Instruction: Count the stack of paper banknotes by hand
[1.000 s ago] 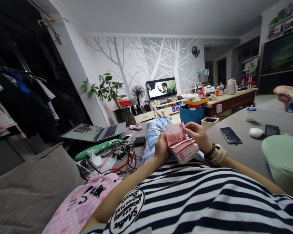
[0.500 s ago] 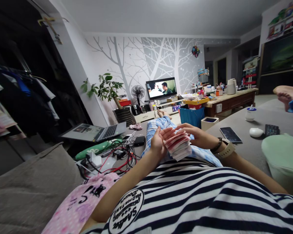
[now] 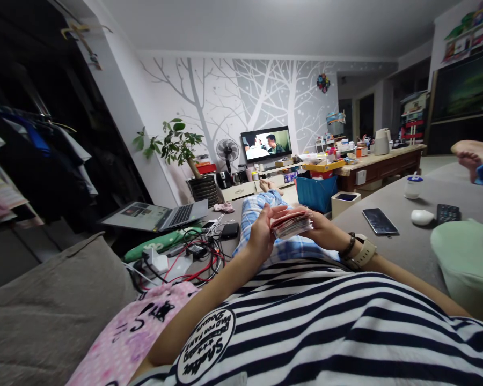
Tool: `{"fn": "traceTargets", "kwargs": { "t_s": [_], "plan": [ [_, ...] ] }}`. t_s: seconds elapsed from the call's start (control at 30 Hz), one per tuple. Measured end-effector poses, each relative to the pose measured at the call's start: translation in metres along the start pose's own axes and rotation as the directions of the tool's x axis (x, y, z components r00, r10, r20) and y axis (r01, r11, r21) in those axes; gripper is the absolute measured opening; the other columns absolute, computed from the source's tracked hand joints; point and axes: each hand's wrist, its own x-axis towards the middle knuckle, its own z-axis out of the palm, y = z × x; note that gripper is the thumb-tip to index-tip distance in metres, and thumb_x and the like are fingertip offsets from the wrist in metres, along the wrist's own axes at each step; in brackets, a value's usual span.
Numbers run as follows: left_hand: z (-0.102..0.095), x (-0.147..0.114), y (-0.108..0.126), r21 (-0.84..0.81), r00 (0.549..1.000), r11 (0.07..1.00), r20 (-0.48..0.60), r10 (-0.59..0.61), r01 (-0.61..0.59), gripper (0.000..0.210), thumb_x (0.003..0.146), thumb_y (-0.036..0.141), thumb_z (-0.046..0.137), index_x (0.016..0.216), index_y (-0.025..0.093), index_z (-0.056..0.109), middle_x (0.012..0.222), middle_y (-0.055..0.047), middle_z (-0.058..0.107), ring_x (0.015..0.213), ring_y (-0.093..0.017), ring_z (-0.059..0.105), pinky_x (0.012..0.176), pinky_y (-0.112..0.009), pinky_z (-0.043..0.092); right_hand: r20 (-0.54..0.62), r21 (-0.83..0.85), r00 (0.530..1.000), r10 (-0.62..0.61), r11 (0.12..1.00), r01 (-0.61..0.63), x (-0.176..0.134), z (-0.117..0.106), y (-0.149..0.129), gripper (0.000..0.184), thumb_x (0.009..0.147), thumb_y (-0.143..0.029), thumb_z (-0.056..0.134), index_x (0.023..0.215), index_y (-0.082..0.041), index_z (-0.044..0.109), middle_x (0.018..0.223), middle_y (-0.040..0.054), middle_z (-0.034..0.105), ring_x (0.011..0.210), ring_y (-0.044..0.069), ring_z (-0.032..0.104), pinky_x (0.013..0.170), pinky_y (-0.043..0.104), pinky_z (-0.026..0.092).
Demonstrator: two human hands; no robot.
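A thick stack of pink-and-white paper slips (image 3: pixel 293 225) sits between my two hands above my lap; their exact kind is too small to make out. My left hand (image 3: pixel 262 230) supports the stack's left end, with its thumb up along the side. At the opposite end, my right hand (image 3: pixel 320 228) grips the slips, its fingers partly hidden behind them. The reddish top face tilts away, and the layered edges face me. Blue-and-white plaid trousers (image 3: pixel 257 214) lie beneath the hands.
To the left are an open laptop (image 3: pixel 156 217), tangled cables (image 3: pixel 209 260) and a black box (image 3: pixel 229 231). On the right lie a phone (image 3: pixel 380 221), a white mouse (image 3: pixel 422 217), a remote (image 3: pixel 448 213), a lidded cup (image 3: pixel 414 187) and a green object (image 3: pixel 462 246). Another person's foot (image 3: pixel 470 153) rests far right.
The stack, fanned loosely and hanging toward me before, is now more level and compact. My right hand has moved from over its top to its right end, lower down.
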Motion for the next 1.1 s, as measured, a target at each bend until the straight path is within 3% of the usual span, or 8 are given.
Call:
{"fn": "traceTargets", "kwargs": {
  "t_s": [0.17,0.43,0.5,0.63,0.67,0.73,0.9,1.1],
  "plan": [
    [0.001,-0.009,0.000,0.174,0.991,0.981,0.112,0.069,-0.087,0.057,0.084,0.060,0.040,0.111,0.016,0.062,0.117,-0.011,0.063,0.102,-0.024,0.060,0.081,-0.033,0.046,-0.069,0.149,0.996,0.060,0.988,-0.049,0.000,0.005,0.005,0.028,0.085,-0.035,0.058,0.108,-0.020,0.061,0.102,0.0060,0.063,0.095,0.020,0.058,0.086,0.036,0.046],
    [-0.005,-0.014,0.010,0.510,0.953,0.817,0.262,0.153,-0.271,0.054,0.085,0.060,0.035,0.127,0.030,0.050,0.133,-0.003,0.051,0.122,-0.025,0.044,0.092,-0.040,0.040,-0.282,0.314,0.933,0.225,0.940,-0.132,0.003,0.002,0.009,0.027,0.077,-0.038,0.065,0.098,-0.020,0.063,0.088,0.0041,0.066,0.080,0.018,0.060,0.075,0.034,0.049],
    [-0.008,-0.013,0.014,0.645,0.956,0.711,0.257,0.144,-0.280,0.052,0.085,0.055,0.042,0.129,0.028,0.048,0.131,-0.005,0.052,0.121,-0.025,0.044,0.094,-0.041,0.039,-0.296,0.342,0.921,0.251,0.929,-0.143,0.003,0.001,0.008,0.028,0.076,-0.037,0.066,0.099,-0.020,0.062,0.087,0.0035,0.066,0.078,0.017,0.060,0.072,0.033,0.049],
    [-0.018,-0.016,0.021,0.857,0.911,0.342,0.296,0.285,-0.386,0.051,0.080,0.050,0.055,0.122,0.022,0.055,0.129,-0.008,0.052,0.118,-0.026,0.045,0.103,-0.043,0.031,-0.290,0.373,0.917,0.272,0.915,-0.154,0.004,-0.001,0.003,0.027,0.075,-0.035,0.067,0.097,-0.020,0.063,0.086,0.0027,0.066,0.077,0.016,0.060,0.073,0.032,0.049],
    [-0.019,-0.019,0.022,0.869,0.910,0.317,0.289,0.296,-0.379,0.051,0.079,0.049,0.056,0.122,0.022,0.055,0.128,-0.008,0.052,0.117,-0.026,0.046,0.101,-0.042,0.034,-0.292,0.373,0.916,0.274,0.915,-0.154,0.004,0.000,0.002,0.026,0.075,-0.035,0.067,0.096,-0.019,0.063,0.086,0.0029,0.066,0.077,0.016,0.060,0.073,0.032,0.049],
    [-0.019,-0.026,0.023,0.844,0.907,0.371,0.275,0.320,-0.387,0.051,0.079,0.047,0.057,0.123,0.022,0.054,0.127,-0.008,0.053,0.110,-0.025,0.051,0.095,-0.040,0.041,-0.288,0.374,0.917,0.276,0.914,-0.158,0.004,0.001,-0.001,0.027,0.075,-0.036,0.067,0.096,-0.019,0.063,0.086,0.0032,0.067,0.078,0.017,0.060,0.074,0.033,0.049],
    [-0.006,-0.039,0.021,0.505,0.971,0.834,0.193,0.143,-0.224,0.060,0.075,0.042,0.063,0.131,0.030,0.045,0.120,-0.007,0.058,0.095,-0.023,0.061,0.069,-0.031,0.050,-0.200,0.446,0.937,0.288,0.878,-0.175,0.003,0.004,-0.004,0.032,0.077,-0.038,0.066,0.103,-0.020,0.062,0.091,0.0047,0.067,0.083,0.018,0.061,0.077,0.035,0.048],
    [-0.006,-0.034,0.015,0.341,0.975,0.923,0.187,0.117,-0.176,0.051,0.073,0.042,0.065,0.119,0.024,0.056,0.109,-0.008,0.064,0.095,-0.025,0.063,0.072,-0.032,0.049,-0.151,0.494,0.950,0.274,0.853,-0.167,0.001,0.008,-0.001,0.036,0.075,-0.040,0.068,0.104,-0.019,0.064,0.092,0.0062,0.066,0.082,0.019,0.060,0.075,0.035,0.048]
  ]
}}
